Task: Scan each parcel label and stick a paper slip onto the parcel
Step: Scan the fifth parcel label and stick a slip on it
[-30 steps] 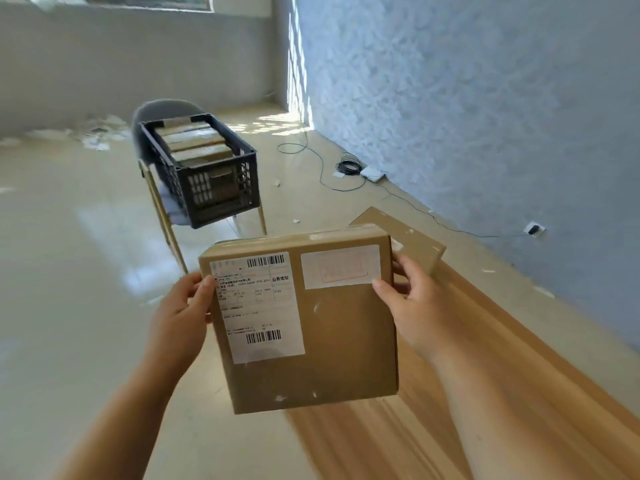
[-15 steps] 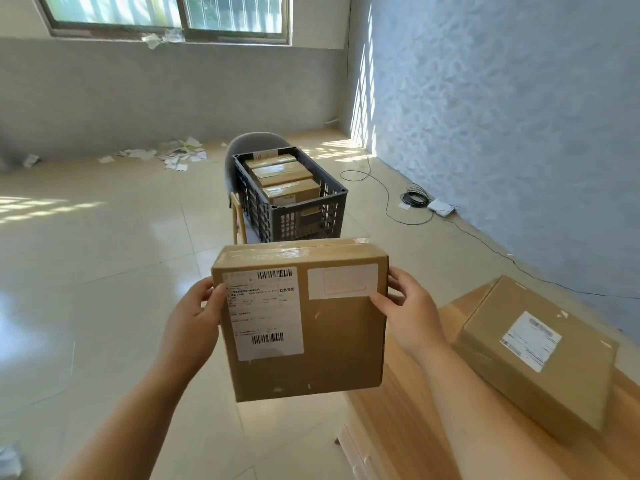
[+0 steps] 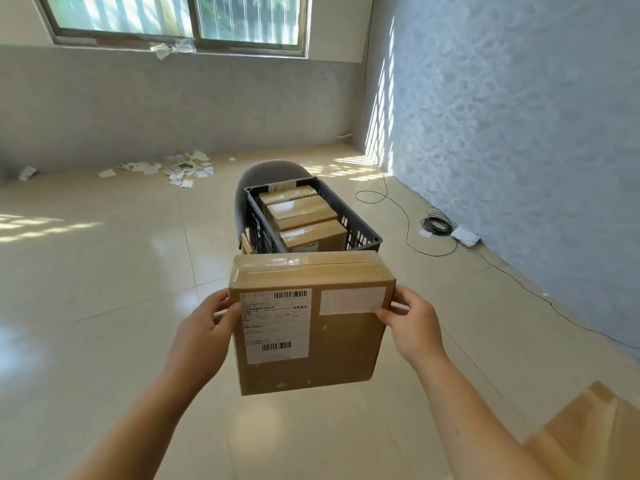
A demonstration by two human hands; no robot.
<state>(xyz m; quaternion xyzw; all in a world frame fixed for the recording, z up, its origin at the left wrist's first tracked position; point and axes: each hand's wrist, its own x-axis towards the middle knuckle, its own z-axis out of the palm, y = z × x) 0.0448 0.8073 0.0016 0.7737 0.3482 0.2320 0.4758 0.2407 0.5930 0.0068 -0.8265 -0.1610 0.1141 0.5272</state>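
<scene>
I hold a flat brown cardboard parcel (image 3: pixel 341 351) out in front of me with both hands, above the floor. My left hand (image 3: pixel 202 336) grips its left edge and my right hand (image 3: pixel 412 327) grips its right edge. On its face are a white shipping label (image 3: pixel 275 325) with barcodes at the left and a pale paper slip (image 3: pixel 351 301) stuck at the upper right. Just beyond the parcel stands a dark plastic crate (image 3: pixel 360 225) on a chair, with several brown parcels (image 3: pixel 303 213) standing in it.
The crate rests on a grey-backed chair (image 3: pixel 270 171). Scattered papers (image 3: pixel 173 168) lie on the tiled floor by the far wall. A coiled cable and a white device (image 3: pixel 465 235) sit along the right wall. A wooden table corner (image 3: pixel 588 438) shows at the bottom right.
My view has swung left and up, away from the wooden table and the parcel lying on it. The held parcel now sits directly in front of the crate, closer to it.
</scene>
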